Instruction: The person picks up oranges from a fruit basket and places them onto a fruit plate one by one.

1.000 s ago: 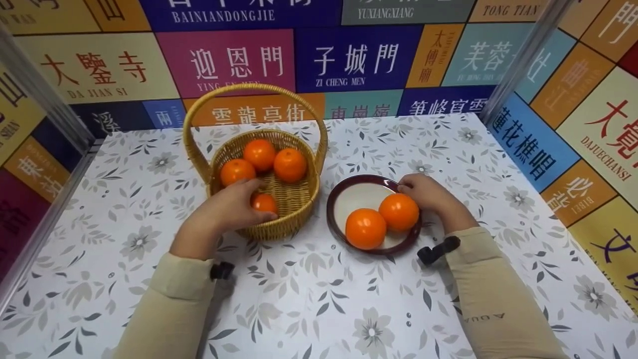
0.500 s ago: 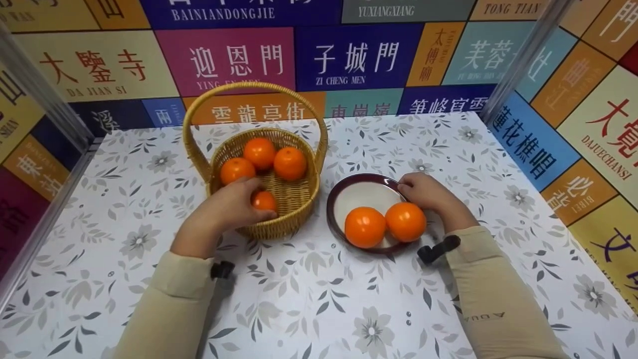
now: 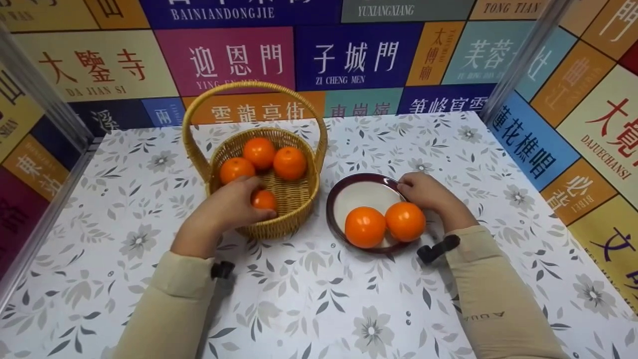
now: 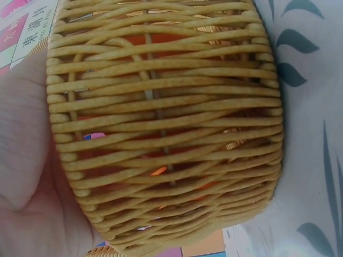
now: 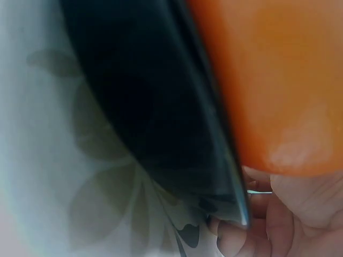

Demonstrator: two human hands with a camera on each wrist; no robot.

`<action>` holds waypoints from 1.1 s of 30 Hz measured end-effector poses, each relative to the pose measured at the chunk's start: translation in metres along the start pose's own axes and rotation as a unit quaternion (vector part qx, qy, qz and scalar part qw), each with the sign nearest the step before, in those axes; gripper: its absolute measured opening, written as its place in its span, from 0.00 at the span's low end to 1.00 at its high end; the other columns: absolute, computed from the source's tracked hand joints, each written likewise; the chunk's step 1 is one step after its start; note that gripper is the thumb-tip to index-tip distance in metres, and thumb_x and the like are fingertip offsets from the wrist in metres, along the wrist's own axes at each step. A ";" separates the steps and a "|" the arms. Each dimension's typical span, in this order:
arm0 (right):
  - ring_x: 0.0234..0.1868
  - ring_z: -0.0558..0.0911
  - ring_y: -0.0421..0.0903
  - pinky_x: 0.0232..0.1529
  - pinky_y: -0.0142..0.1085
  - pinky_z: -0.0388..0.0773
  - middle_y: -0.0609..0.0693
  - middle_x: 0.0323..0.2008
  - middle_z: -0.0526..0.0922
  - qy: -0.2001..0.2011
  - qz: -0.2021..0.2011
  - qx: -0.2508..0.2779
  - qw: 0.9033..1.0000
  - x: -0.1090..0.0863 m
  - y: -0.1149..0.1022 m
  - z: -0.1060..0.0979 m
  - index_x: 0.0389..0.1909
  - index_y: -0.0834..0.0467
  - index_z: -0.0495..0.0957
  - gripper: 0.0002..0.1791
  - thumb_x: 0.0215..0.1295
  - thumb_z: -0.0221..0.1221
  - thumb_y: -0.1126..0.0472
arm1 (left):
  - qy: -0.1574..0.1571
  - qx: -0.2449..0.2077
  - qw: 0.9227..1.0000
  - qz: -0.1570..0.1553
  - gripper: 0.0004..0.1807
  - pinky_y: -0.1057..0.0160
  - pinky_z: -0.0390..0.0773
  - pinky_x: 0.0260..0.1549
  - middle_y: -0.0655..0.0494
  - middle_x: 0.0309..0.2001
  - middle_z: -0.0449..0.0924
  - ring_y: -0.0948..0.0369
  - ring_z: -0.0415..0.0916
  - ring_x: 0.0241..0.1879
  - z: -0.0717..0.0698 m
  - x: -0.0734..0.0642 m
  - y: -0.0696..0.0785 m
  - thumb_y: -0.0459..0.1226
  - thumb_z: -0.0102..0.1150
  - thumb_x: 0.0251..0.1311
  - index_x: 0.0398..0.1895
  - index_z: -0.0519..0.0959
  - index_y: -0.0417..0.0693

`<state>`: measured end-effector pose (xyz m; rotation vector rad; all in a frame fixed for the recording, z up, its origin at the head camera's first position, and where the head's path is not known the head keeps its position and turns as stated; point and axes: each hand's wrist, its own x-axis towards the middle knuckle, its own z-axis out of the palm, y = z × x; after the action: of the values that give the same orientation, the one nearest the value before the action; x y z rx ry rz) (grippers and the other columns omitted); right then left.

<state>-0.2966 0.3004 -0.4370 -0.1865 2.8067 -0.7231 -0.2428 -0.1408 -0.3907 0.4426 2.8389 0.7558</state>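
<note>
My left hand [image 3: 219,209] reaches over the near rim of a wicker basket [image 3: 294,214] and grips an orange [image 3: 264,200] inside it. Several other oranges, such as one at the back [image 3: 259,153], sit farther in. In the left wrist view the basket's woven wall [image 4: 166,128] hides the fingertips, with part of the palm [image 4: 24,155] along its left side. My right hand [image 3: 426,192] pinches the right rim of a brown-edged plate [image 3: 361,192]. On that plate lie two oranges, one left [image 3: 365,227] and one right [image 3: 405,222], close together.
A white tablecloth [image 3: 299,304] with grey flowers covers the table. The basket's tall arched handle [image 3: 254,86] rises above it. Panels with printed characters [image 3: 356,57] enclose the table at the back and both sides.
The right-hand orange on the plate has rolled slightly right and toward the near rim. Both hands and the basket have stayed almost where they were.
</note>
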 end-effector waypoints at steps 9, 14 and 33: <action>0.43 0.77 0.55 0.48 0.46 0.72 0.58 0.39 0.81 0.003 -0.013 0.005 1.000 -0.002 -0.001 -0.001 0.45 0.63 0.81 0.15 0.79 0.50 0.57 | 0.004 0.017 1.000 0.006 0.37 0.43 0.73 0.66 0.49 0.60 0.80 0.50 0.78 0.58 0.000 0.000 0.001 0.53 0.74 0.57 0.67 0.75 0.49; 0.43 0.77 0.55 0.47 0.46 0.72 0.58 0.38 0.81 0.002 -0.008 0.003 1.000 -0.002 -0.002 -0.001 0.45 0.63 0.81 0.15 0.78 0.50 0.57 | 0.005 0.020 1.000 0.004 0.37 0.43 0.73 0.67 0.49 0.62 0.79 0.49 0.77 0.60 0.000 0.001 0.000 0.53 0.74 0.57 0.68 0.74 0.49; 0.42 0.77 0.55 0.48 0.47 0.72 0.58 0.39 0.81 0.000 -0.011 0.002 1.000 -0.001 -0.001 -0.002 0.45 0.63 0.81 0.15 0.79 0.50 0.57 | 0.061 0.023 0.998 0.019 0.38 0.44 0.75 0.65 0.48 0.62 0.73 0.49 0.75 0.57 -0.003 -0.002 0.011 0.53 0.73 0.59 0.69 0.73 0.48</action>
<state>-0.2956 0.3008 -0.4348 -0.2169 2.8070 -0.7345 -0.2394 -0.1337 -0.3828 0.4735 2.9744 0.7486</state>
